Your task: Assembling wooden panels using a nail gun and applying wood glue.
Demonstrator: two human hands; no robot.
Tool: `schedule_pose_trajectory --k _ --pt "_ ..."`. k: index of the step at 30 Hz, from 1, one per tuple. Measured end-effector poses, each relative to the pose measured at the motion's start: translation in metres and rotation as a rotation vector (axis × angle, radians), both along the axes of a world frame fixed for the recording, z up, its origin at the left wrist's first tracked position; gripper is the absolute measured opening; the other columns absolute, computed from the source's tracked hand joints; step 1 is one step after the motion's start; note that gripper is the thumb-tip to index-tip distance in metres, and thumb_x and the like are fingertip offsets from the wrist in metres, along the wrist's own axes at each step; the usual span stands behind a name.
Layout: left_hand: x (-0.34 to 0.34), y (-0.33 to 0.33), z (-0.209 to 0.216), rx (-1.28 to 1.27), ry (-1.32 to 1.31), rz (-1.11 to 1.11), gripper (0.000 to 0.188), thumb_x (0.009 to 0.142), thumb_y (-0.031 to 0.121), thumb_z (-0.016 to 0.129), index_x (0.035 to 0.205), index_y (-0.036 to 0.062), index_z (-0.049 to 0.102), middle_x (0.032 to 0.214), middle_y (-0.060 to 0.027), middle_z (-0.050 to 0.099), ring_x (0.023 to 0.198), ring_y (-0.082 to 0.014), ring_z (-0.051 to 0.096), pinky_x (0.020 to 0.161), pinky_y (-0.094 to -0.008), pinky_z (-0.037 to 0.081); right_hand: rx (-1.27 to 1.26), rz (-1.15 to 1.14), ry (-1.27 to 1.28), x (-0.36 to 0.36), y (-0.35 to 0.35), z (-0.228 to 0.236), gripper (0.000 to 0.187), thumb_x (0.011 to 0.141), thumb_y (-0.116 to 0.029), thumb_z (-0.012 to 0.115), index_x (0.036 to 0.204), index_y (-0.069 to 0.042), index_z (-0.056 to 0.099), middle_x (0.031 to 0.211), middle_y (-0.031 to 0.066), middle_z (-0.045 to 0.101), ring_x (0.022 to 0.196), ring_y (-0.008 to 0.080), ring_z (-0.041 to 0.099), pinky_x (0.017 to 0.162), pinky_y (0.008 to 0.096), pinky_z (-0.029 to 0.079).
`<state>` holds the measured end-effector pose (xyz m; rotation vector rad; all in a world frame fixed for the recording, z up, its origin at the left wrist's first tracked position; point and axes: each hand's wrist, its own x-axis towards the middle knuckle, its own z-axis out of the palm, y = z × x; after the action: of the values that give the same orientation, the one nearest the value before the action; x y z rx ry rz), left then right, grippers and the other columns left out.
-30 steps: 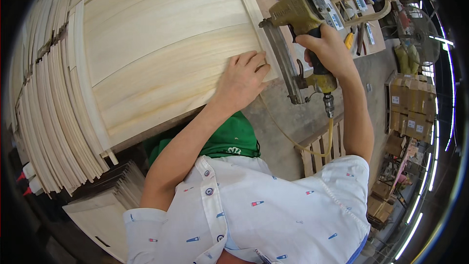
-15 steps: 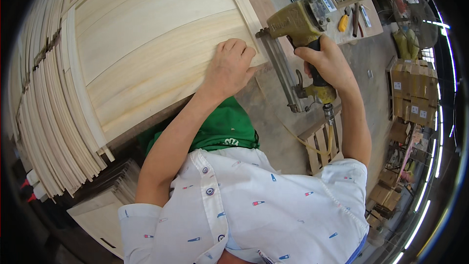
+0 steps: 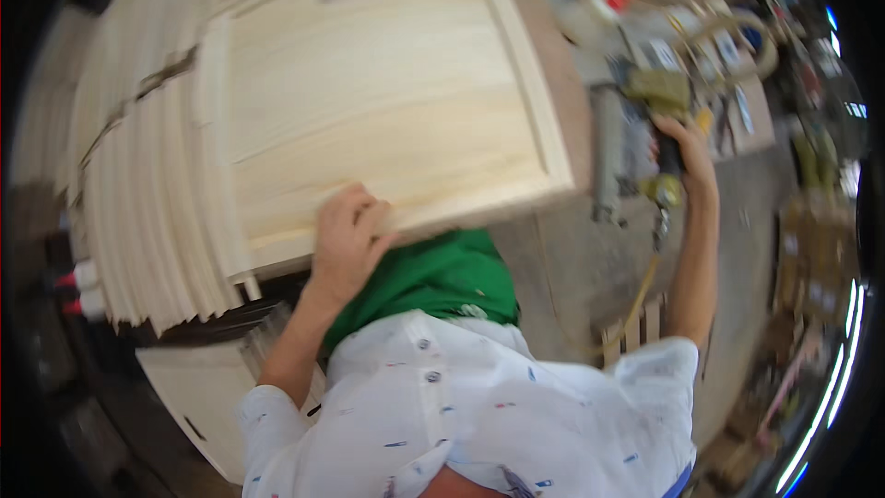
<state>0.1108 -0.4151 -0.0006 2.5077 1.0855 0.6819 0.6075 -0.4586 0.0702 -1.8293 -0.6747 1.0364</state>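
Note:
My left hand [image 3: 348, 238] is at the near edge of a pale framed wooden panel [image 3: 387, 92], fingers loosely bent over the top and thumb apart, somewhat blurred. The panel lies flat and has a rectangular slot near its far side. Out to the right of the panel, my right hand [image 3: 687, 152] is wrapped round the black grip of an olive-green nail gun [image 3: 656, 88]. The gun's long grey magazine [image 3: 606, 152] stands apart from the panel's right edge. A yellowish air hose [image 3: 643, 295] hangs from the gun's metal coupling.
Stacked thin wooden frames [image 3: 152, 221] stand left of the panel. Beyond the gun, a worktable [image 3: 754, 120] carries a curved wooden piece [image 3: 761, 51] and scattered tools. Cardboard boxes [image 3: 820, 254] are piled at far right. A slotted white panel [image 3: 189, 397] leans low on the left.
My left hand has slid left along the panel's near edge, away from its right corner. My right hand has carried the nail gun rightward, farther from the panel. The view has shifted and blurred.

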Motion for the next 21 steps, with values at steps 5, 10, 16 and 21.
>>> schedule_pose_trajectory --k 5,10,16,21 --pt "-0.025 -0.005 -0.003 0.04 -0.02 0.153 0.047 0.066 0.023 0.082 0.106 0.0068 0.065 0.112 -0.0108 0.057 0.113 -0.0329 0.054 0.094 -0.0441 0.042 0.011 0.01 0.103 0.057 0.004 -0.047 0.023 0.086 -0.025 0.066 0.09 -0.003 0.059 0.066 0.0058 0.058 0.048 0.0152 0.057 0.045 0.0277 0.049" --pt "-0.029 -0.011 -0.002 0.155 -0.024 0.162 0.046 0.069 0.036 0.078 0.104 0.0091 0.066 0.107 -0.0045 0.062 0.105 -0.0269 0.059 0.088 -0.0387 0.046 0.027 0.061 0.058 0.059 0.01 -0.071 0.025 0.087 -0.026 0.066 0.093 -0.003 0.058 0.067 0.0065 0.059 0.046 0.0177 0.057 0.043 0.029 0.047" --pt "-0.028 -0.009 -0.002 0.146 0.036 0.162 0.044 0.073 0.038 0.075 0.104 0.0091 0.065 0.107 -0.0049 0.061 0.108 -0.0253 0.058 0.09 -0.0378 0.045 -0.023 0.245 -1.21 0.04 -0.005 -0.064 0.038 0.093 -0.026 0.062 0.115 0.005 0.056 0.101 0.0159 0.062 0.093 0.024 0.064 0.08 0.035 0.052" --pt "-0.026 -0.006 0.002 0.141 0.075 0.158 0.045 0.074 0.039 0.075 0.105 0.0093 0.064 0.109 -0.0051 0.06 0.108 -0.0255 0.058 0.091 -0.0379 0.045 0.291 0.181 -0.65 -0.056 0.019 -0.032 0.039 0.091 -0.012 0.062 0.124 0.005 0.054 0.117 0.0172 0.059 0.107 0.0258 0.059 0.093 0.0334 0.046"
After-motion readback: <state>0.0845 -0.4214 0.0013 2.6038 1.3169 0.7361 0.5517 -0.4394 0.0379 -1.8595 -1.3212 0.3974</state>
